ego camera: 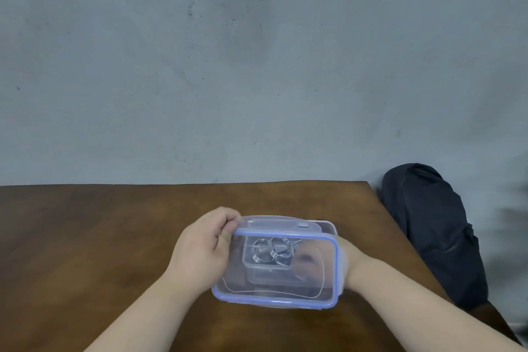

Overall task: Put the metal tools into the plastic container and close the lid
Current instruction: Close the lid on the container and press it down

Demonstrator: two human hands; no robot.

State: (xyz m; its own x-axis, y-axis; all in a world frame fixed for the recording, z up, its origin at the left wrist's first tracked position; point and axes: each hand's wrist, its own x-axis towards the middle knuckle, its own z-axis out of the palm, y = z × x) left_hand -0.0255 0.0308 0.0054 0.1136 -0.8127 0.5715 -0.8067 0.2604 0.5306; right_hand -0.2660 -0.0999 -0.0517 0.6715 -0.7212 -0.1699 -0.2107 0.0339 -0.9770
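Note:
A clear plastic lid (pixel 285 290) with a blue seal is held tilted over the clear plastic container (pixel 327 228), whose far right corner shows behind it. Through the lid I see metal tools (pixel 270 250) with ring handles lying inside the container. My left hand (pixel 204 248) pinches the lid's left edge near its far corner. My right hand (pixel 351 259) reaches in from the right and goes under the lid. Its fingers show only as a blur through the plastic, so their hold is unclear.
The container stands on a brown wooden table (pixel 100 237) set against a grey wall. A dark bag (pixel 428 228) leans against the wall just past the table's right edge.

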